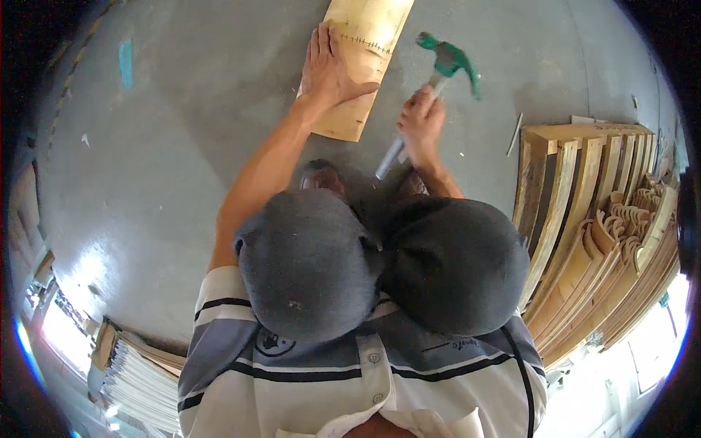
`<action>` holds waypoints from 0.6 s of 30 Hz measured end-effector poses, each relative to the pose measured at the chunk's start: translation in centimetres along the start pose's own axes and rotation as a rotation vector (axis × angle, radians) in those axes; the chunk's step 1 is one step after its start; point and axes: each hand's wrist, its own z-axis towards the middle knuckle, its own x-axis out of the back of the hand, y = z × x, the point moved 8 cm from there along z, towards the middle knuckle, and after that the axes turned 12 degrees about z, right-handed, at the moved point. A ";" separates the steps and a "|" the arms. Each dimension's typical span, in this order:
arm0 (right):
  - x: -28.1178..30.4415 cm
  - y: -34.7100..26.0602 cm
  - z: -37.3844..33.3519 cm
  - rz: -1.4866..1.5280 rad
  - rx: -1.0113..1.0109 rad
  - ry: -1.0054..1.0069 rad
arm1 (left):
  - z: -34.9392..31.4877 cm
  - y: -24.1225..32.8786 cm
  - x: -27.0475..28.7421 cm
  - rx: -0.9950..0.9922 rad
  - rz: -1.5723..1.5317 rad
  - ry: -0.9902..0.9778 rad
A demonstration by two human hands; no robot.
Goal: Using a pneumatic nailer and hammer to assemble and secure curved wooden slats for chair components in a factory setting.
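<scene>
A long pale wooden board lies ahead of my shoes, running up past the top edge of the view. Across it goes a dark line of small stitch-like marks. My left hand rests flat on the board's left side, fingers stretched forward and thumb spread toward the right edge. To the right of the board, my right hand is wrapped round the handle of a claw hammer. The green hammer head is raised and slightly blurred, apart from the board. Its grey handle end points down toward my right shoe.
A wooden pallet stands at the right, with stacked curved wooden pieces beside it. A thin strip lies on the grey floor near the pallet. Blue tape marks the floor at the far left. White stacked sheets stand lower left.
</scene>
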 end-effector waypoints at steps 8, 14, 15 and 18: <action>-0.3 1.2 -0.6 -0.126 -0.224 0.004 | -0.2 -0.9 -0.5 0.011 0.038 -0.014; -0.1 2.2 0.7 -0.188 -0.164 -0.085 | -0.1 -0.3 1.4 0.021 -0.002 0.035; -1.0 1.5 0.2 -0.083 -0.293 -0.076 | 0.4 -0.8 2.1 0.004 -0.048 0.071; 0.5 0.6 0.3 -0.097 -0.261 -0.003 | -0.2 -1.6 1.6 0.056 -0.012 -0.043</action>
